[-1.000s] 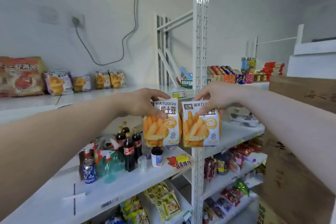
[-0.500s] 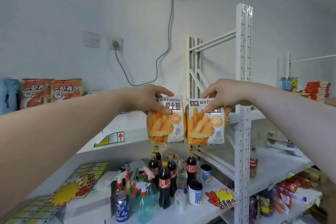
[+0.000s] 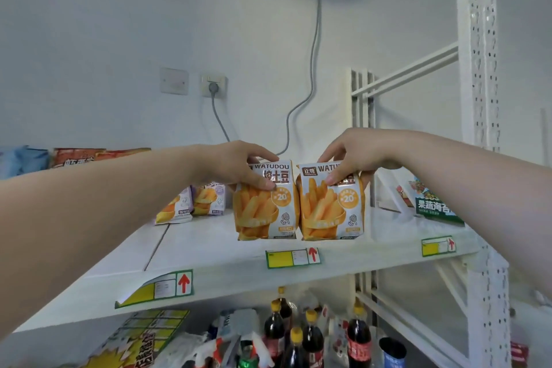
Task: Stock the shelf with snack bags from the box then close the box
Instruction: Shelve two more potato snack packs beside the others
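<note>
Two orange-and-white WATUDOU snack bags stand upright side by side over the white top shelf (image 3: 227, 257). My left hand (image 3: 236, 166) pinches the top of the left snack bag (image 3: 264, 209). My right hand (image 3: 352, 155) pinches the top of the right snack bag (image 3: 331, 209). Their bottoms are at or just above the shelf board, near its front edge; contact cannot be told. The box is out of view.
Similar snack bags (image 3: 191, 203) lie further back on the same shelf, red bags (image 3: 77, 157) at far left, a green packet (image 3: 436, 206) at right. A white perforated upright post (image 3: 481, 98) stands right. Cola bottles (image 3: 295, 334) fill the shelf below.
Both hands have carried the two bags up from the lower shelf level to the top shelf and over its board. The view has tilted upward.
</note>
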